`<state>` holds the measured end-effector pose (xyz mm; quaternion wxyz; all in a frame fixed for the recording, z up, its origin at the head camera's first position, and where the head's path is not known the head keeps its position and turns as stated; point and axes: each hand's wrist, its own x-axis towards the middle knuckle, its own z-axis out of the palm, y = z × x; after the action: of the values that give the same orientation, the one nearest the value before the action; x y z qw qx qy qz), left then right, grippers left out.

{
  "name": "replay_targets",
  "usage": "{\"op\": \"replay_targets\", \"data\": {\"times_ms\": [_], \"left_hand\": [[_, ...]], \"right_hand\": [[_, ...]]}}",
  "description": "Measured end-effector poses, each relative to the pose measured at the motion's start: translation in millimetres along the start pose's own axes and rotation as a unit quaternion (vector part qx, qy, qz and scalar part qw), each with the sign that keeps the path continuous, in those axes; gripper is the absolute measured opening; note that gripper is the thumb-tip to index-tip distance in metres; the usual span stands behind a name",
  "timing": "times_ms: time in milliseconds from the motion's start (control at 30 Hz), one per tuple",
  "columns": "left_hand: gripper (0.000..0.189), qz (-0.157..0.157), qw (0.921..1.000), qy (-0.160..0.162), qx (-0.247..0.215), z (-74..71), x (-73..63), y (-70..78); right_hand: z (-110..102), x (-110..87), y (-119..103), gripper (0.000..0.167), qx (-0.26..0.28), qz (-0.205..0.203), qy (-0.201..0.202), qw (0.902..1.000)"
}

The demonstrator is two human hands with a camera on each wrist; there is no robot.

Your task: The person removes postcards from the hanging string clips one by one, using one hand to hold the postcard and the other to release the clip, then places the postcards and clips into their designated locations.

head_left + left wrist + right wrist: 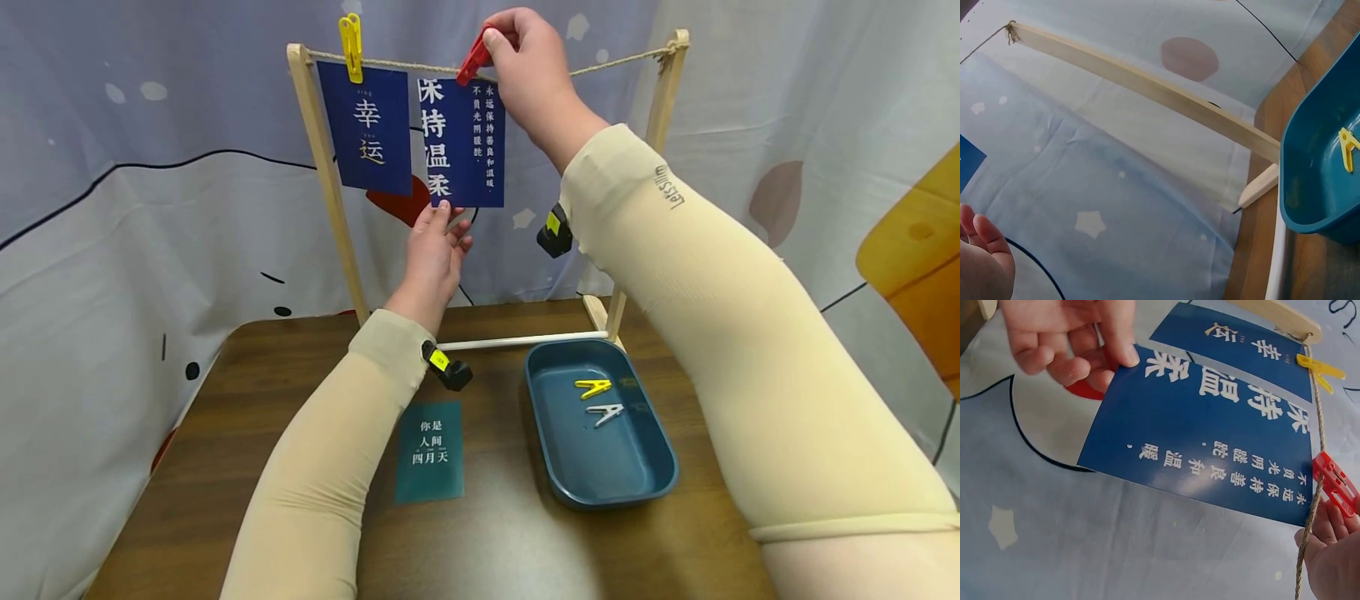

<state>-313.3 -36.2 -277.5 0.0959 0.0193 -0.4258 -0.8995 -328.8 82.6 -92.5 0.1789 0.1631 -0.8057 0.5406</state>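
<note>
My right hand [534,79] pinches a red clothespin [474,60] at the rope [408,65], over the top edge of a dark blue card with white characters [459,146]. Below, my left hand [435,250] holds that card by its lower left corner, thumb on the printed face. From the right wrist view, the clothespin [1334,481] sits across the rope beside the card's top edge. Left of it, a second blue card [367,171] hangs from the rope under a yellow clothespin [351,48].
A wooden frame [327,167] with a white bottom bar [517,341] carries the rope. On the table [247,467] lie a green card [430,483] and a blue bin [600,475] with a yellow clothespin [594,387] and a white clothespin [606,413]. A patterned curtain [202,217] hangs behind.
</note>
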Motion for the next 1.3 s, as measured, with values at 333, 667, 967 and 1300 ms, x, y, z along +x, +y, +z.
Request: {"op": "replay_targets", "data": {"times_ms": [333,667,967,1300], "left_hand": [[0.020,-0.004,0.9999,-0.006,0.009,-2.1,-0.9,-4.4],[0.018,0.023,0.9921,-0.024,0.121,-14.0,-6.6,-15.1],[0.014,0.017,0.9712,-0.073,0.226,-42.3,-23.1,-30.2],[0.021,-0.006,0.9454,-0.020,0.325,-89.3,-50.4,-48.9]], "right_hand": [[-7.2,-2.0,0.1,0.028,0.148,0.031,0.016,0.9884],[-18.4,-12.3,-1.0,0.031,0.269,0.029,0.028,0.9623],[-17.9,-47.3,34.0,0.031,0.291,0.025,-0.017,0.9562],[-18.4,-116.1,106.3,0.031,0.174,0.033,-0.089,0.9801]]}}
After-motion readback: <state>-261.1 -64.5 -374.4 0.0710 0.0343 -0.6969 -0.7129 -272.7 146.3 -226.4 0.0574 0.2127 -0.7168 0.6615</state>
